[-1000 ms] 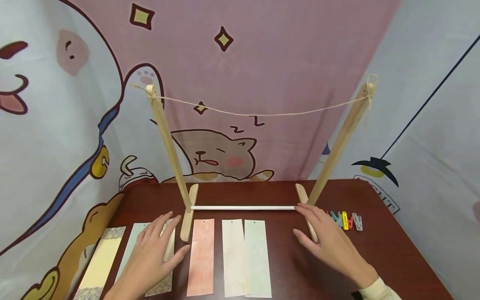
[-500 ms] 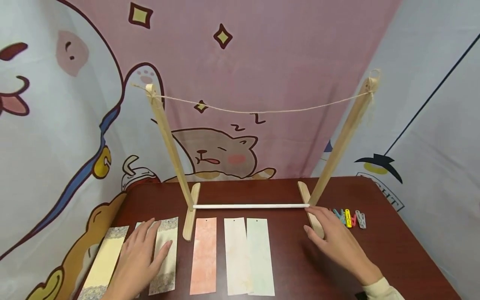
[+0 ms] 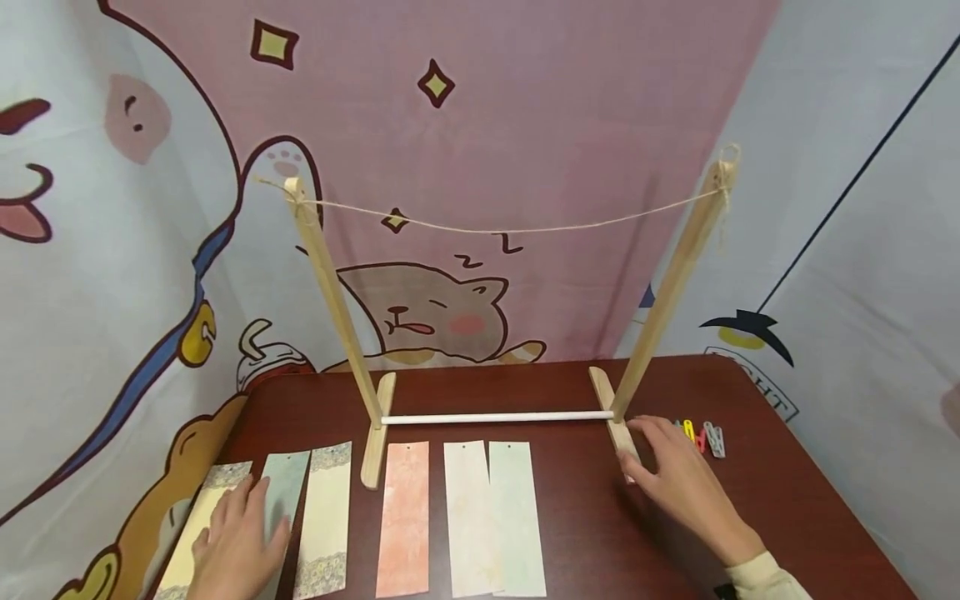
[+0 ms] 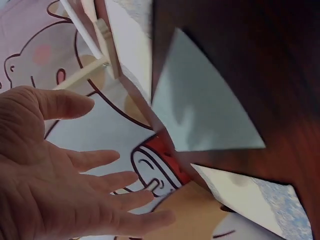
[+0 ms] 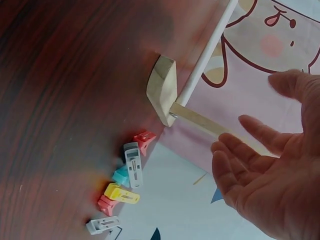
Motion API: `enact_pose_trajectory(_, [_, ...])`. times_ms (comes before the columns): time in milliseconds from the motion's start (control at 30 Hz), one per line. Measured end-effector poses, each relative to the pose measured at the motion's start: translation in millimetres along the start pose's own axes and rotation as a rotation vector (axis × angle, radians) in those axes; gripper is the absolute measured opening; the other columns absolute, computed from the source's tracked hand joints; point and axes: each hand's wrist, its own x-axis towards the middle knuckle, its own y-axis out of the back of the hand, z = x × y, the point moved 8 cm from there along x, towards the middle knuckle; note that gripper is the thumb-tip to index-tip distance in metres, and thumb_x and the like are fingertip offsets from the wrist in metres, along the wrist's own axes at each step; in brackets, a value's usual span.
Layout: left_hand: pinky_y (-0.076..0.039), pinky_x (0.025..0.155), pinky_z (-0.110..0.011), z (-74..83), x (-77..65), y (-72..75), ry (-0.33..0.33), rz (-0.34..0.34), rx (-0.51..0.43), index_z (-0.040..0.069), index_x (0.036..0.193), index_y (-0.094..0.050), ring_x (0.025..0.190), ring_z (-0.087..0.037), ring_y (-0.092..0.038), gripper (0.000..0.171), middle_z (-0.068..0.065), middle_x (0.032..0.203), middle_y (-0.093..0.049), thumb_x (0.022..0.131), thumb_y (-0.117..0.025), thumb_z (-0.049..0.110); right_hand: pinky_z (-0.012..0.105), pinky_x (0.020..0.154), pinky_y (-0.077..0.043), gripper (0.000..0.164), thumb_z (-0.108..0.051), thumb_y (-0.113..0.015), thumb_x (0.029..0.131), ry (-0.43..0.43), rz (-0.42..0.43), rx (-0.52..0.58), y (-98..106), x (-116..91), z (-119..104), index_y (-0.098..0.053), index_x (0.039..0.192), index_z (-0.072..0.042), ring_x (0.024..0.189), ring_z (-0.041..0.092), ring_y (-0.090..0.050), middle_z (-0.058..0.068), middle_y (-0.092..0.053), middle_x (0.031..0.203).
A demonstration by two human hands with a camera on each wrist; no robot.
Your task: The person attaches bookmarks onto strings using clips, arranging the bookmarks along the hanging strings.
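Note:
My left hand (image 3: 238,537) hovers over a blue-green card strip (image 3: 287,479) and a yellow strip with patterned ends (image 3: 197,525), its fingers loosely spread and holding nothing. In the left wrist view, the palm and fingers (image 4: 90,192) are apart from the blue-green strip (image 4: 200,105). My right hand (image 3: 686,483) is beside the right foot (image 3: 602,385) of a wooden stand, partly covering a row of small clothespins (image 3: 715,442). Its relaxed fingers hold nothing in the right wrist view, where several red, grey, teal and yellow clothespins (image 5: 133,162) show.
A cream strip with patterned ends (image 3: 324,512), a pink strip (image 3: 403,517), a white strip (image 3: 467,508) and a pale green strip (image 3: 517,517) lie on the table (image 3: 577,533). A string (image 3: 487,231) sags between the stand's posts (image 3: 333,304); a white rod (image 3: 495,417) joins their bases.
My left hand has moved left and towards me, uncovering the cream patterned strip. My right hand has shifted from the rod's end towards the clothespins. The head view has shifted slightly.

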Motion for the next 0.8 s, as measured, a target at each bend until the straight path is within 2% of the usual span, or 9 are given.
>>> enact_pose_trajectory(167, [-0.011,0.104,-0.092,-18.6,2.6,-4.2,0.075,-0.007,-0.025,-0.013,0.155,-0.034,0.146,-0.065,-0.014,0.075,-0.043,0.158,-0.019,0.106,-0.064,0.036,0.065,0.093,-0.052,0.036,0.001,-0.084,0.088,0.008,0.035,-0.022,0.6,0.2,8.3,-0.071,0.122,0.003,0.112,0.044,-0.065,0.022,-0.068,0.12])
enact_pose_trajectory(267, [-0.01,0.102,-0.093,-29.7,4.4,-6.3,0.128,-0.026,-0.04,-0.014,0.153,-0.034,0.145,-0.066,-0.013,0.076,-0.044,0.157,-0.018,0.106,-0.065,0.038,0.066,0.093,-0.051,0.038,0.007,-0.083,0.086,0.003,0.045,-0.034,-1.5,-1.5,14.1,-0.071,0.121,0.006,0.112,0.046,-0.064,0.026,-0.067,0.12])
enact_pose_trajectory(467, [-0.017,0.101,-0.094,-54.2,4.6,-9.0,0.242,-0.048,-0.037,-0.017,0.15,-0.032,0.141,-0.072,-0.012,0.078,-0.047,0.152,-0.017,0.103,-0.069,0.034,0.072,0.097,-0.046,0.047,0.005,-0.082,0.086,-0.051,-0.003,-0.052,-11.5,-4.2,26.6,-0.065,0.129,0.012,0.116,0.056,-0.06,0.036,-0.063,0.126])
enact_pose_trajectory(633, [-0.016,0.1,-0.095,-66.3,4.5,-8.8,0.261,-0.078,-0.036,-0.018,0.151,-0.03,0.137,-0.076,-0.014,0.085,-0.049,0.15,-0.016,0.102,-0.07,0.04,0.074,0.097,-0.043,0.052,0.002,-0.082,0.088,-0.117,-0.064,-0.079,-17.8,-3.5,40.5,-0.06,0.134,0.015,0.114,0.057,-0.058,0.039,-0.06,0.123])
enact_pose_trajectory(800, [-0.017,0.102,-0.094,-70.6,5.0,-8.1,0.274,-0.098,-0.055,-0.012,0.154,-0.029,0.14,-0.077,-0.009,0.086,-0.049,0.151,-0.013,0.103,-0.069,0.044,0.072,0.091,-0.044,0.048,-0.003,-0.082,0.091,-0.168,-0.127,-0.099,-21.1,-3.5,53.2,-0.061,0.129,0.017,0.109,0.056,-0.056,0.039,-0.058,0.117])
